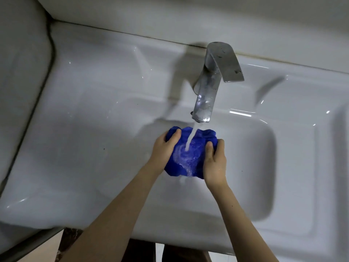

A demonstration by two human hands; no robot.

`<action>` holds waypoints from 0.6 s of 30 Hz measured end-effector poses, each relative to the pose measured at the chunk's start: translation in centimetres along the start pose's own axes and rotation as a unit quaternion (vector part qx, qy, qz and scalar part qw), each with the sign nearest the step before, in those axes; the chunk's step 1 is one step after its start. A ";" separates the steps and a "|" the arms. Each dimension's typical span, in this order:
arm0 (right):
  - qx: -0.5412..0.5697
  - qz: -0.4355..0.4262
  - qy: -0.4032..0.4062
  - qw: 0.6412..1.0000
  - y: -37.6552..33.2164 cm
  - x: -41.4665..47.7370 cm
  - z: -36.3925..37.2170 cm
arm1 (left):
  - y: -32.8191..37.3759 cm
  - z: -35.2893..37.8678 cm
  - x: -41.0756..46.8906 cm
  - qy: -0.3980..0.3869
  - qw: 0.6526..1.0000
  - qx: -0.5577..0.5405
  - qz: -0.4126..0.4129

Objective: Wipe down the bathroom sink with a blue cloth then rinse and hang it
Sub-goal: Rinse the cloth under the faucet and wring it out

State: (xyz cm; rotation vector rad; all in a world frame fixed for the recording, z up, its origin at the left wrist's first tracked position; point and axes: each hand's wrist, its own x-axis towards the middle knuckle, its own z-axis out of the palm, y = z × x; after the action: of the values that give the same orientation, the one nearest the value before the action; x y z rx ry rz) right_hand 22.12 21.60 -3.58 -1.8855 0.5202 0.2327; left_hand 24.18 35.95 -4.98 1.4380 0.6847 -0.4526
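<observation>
Nearest the camera, two bare forearms reach up from the bottom edge over the front rim of the white sink (pixel 283 186), with a dark patch of floor showing below that rim. Both hands are closed on the blue cloth (pixel 196 161), which is held above the basin, bunched and wet. The left hand (pixel 165 146) grips its left side with the thumb lying over the top edge. The right hand (pixel 215 163) grips its right side, thumb pressed onto the upper face. The other fingers of both hands are hidden under the fabric. Between the two thumbs the cloth sags into a shallow hollow, and a stream of water (pixel 191 138) falls into it, foaming white where it lands and running off the near edge of the cloth. Just beyond the cloth stands the chrome faucet (pixel 206 91), its spout reaching out over the basin and its flat handle (pixel 226 61) spotted and dull. Behind the faucet runs the back ledge of the sink, which meets the pale wall (pixel 188 12) along a thin dark seam
</observation>
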 end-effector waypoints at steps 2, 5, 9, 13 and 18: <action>0.017 0.005 0.011 1.000 0.3 0.2 -1.5 | 0.1 1.6 0.1 -0.001 1.000 0.003 -0.014; 0.038 0.014 0.016 0.999 0.9 0.4 -3.3 | 0.2 3.6 0.1 -0.008 0.999 0.000 -0.034; 0.065 0.026 0.015 0.997 1.0 0.2 -4.0 | 0.0 4.1 0.1 0.011 0.999 -0.001 -0.047; 0.094 0.037 -0.019 0.995 0.6 -0.5 -2.4 | -0.4 2.2 -0.5 0.022 0.997 -0.044 -0.065; 0.106 0.053 -0.071 0.990 -0.1 -0.9 1.4 | -0.4 -2.1 -0.8 0.051 0.997 -0.036 -0.042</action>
State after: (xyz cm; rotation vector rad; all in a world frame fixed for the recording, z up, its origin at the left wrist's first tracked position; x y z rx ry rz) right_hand 21.50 23.17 -3.61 -1.6234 0.5271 0.3651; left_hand 22.99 37.88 -4.73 1.3740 0.8382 -0.4179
